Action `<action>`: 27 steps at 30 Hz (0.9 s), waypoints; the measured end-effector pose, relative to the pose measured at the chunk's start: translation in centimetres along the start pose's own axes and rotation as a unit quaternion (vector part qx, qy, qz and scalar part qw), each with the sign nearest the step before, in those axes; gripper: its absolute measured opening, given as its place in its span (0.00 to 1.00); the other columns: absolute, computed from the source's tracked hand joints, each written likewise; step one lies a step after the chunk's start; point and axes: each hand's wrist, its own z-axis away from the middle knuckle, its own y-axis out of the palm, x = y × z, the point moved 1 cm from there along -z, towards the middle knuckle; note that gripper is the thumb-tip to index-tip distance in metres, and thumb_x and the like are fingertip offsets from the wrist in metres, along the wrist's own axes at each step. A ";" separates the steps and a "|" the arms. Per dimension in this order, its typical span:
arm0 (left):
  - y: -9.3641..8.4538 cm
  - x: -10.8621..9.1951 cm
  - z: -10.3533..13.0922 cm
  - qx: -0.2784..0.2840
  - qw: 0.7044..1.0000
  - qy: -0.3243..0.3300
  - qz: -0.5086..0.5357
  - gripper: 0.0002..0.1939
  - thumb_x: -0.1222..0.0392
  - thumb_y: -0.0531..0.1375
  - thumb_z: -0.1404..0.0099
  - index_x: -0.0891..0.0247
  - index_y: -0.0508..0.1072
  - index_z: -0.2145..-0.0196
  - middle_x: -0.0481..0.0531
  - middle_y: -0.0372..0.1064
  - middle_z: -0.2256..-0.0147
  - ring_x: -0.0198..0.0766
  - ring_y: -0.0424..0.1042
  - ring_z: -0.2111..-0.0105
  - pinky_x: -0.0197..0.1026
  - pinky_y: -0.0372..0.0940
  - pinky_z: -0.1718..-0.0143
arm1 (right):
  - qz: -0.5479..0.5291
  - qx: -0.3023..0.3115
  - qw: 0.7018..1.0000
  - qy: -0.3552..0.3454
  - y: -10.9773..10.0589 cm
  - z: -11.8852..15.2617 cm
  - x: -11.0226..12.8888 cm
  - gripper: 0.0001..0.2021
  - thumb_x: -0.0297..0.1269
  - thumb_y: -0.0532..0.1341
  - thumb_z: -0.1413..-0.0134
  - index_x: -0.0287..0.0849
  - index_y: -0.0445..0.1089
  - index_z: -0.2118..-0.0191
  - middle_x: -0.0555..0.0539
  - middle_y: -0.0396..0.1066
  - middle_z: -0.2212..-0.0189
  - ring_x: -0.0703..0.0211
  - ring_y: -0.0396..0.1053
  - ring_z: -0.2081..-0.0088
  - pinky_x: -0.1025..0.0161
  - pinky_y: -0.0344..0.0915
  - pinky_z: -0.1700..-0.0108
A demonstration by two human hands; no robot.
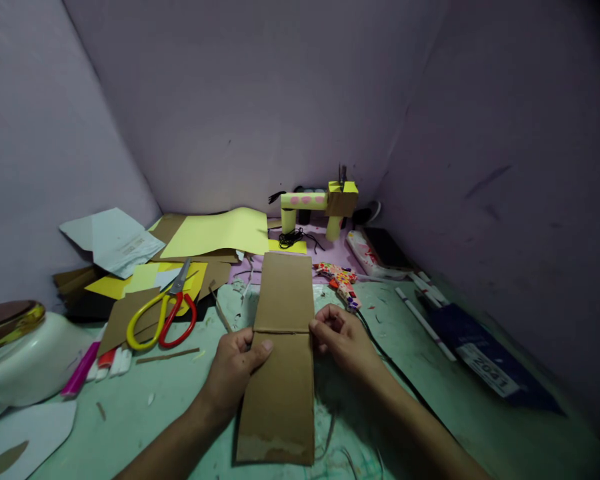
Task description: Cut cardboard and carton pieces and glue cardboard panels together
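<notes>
A long strip of brown cardboard stretches away from me over the green table, with a crease or seam running across it near the middle. My left hand grips its left edge just below that crease, thumb on top and fingers beneath. At the crease's right end, my right hand pinches the edge between thumb and curled fingers. Beyond the right hand lies a patterned glue gun with a black cord. Scissors with yellow and red handles rest on cardboard scraps to the left.
A yellow paper animal figure stands at the back. Yellow paper sheets lie back left. On the right are a phone, white sticks and a dark blue packet. A white rounded object and markers sit left.
</notes>
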 end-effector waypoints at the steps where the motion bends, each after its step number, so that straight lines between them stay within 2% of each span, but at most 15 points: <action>1: 0.0 0.0 0.0 0.007 1.000 -0.003 0.004 0.19 0.52 0.69 0.56 0.69 0.75 0.69 0.55 0.75 0.75 0.41 0.72 0.76 0.41 0.66 0.73 | 0.001 0.000 1.000 -0.005 0.1 0.1 0.1 0.09 0.37 0.64 0.64 0.43 0.62 0.81 0.54 0.63 0.87 0.65 0.59 0.83 0.68 0.53 0.80; 5: 0.0 -0.3 -0.1 0.020 1.000 0.001 0.015 0.20 0.52 0.67 0.53 0.69 0.74 0.67 0.56 0.75 0.74 0.42 0.73 0.76 0.42 0.67 0.73 | -0.001 0.012 1.000 -0.015 0.4 0.5 0.4 0.09 0.37 0.64 0.64 0.43 0.62 0.81 0.54 0.62 0.86 0.66 0.58 0.82 0.68 0.53 0.79; 11: -0.4 -0.4 -0.7 -0.043 0.997 0.055 -0.015 0.20 0.51 0.69 0.55 0.68 0.72 0.68 0.53 0.75 0.75 0.42 0.73 0.76 0.42 0.67 0.73 | -0.028 0.032 0.999 0.004 0.9 0.8 0.0 0.11 0.39 0.67 0.65 0.42 0.63 0.79 0.56 0.61 0.87 0.68 0.56 0.83 0.69 0.51 0.79; 13: -0.5 -0.3 -0.8 -0.052 0.997 0.063 -0.015 0.21 0.51 0.69 0.55 0.67 0.72 0.68 0.51 0.75 0.75 0.42 0.73 0.75 0.41 0.67 0.73 | -0.040 0.035 0.998 0.021 1.2 0.9 -0.3 0.13 0.42 0.67 0.64 0.42 0.65 0.75 0.55 0.64 0.84 0.67 0.59 0.82 0.68 0.53 0.78; 16: -0.3 -0.1 -0.8 -0.060 0.996 0.070 -0.017 0.20 0.51 0.69 0.55 0.67 0.72 0.68 0.51 0.75 0.75 0.40 0.72 0.76 0.40 0.67 0.74 | -0.089 0.104 0.988 0.066 1.8 1.4 -0.7 0.19 0.47 0.68 0.64 0.39 0.69 0.67 0.48 0.72 0.77 0.61 0.68 0.75 0.64 0.62 0.72; 19: 0.0 0.0 -0.7 -0.058 0.996 0.069 -0.020 0.20 0.51 0.68 0.54 0.67 0.72 0.68 0.51 0.75 0.74 0.40 0.72 0.76 0.40 0.66 0.74 | -0.152 0.169 0.970 0.091 2.5 1.9 -1.1 0.20 0.44 0.70 0.66 0.37 0.71 0.67 0.45 0.74 0.74 0.58 0.71 0.72 0.62 0.66 0.66; 27: -0.4 -1.2 -1.4 -0.025 0.996 0.073 -0.033 0.21 0.55 0.69 0.55 0.68 0.73 0.65 0.54 0.76 0.71 0.43 0.73 0.70 0.41 0.67 0.70 | -0.172 0.188 0.962 0.095 2.6 1.7 -1.2 0.15 0.38 0.70 0.68 0.37 0.74 0.69 0.47 0.75 0.76 0.59 0.71 0.74 0.63 0.67 0.68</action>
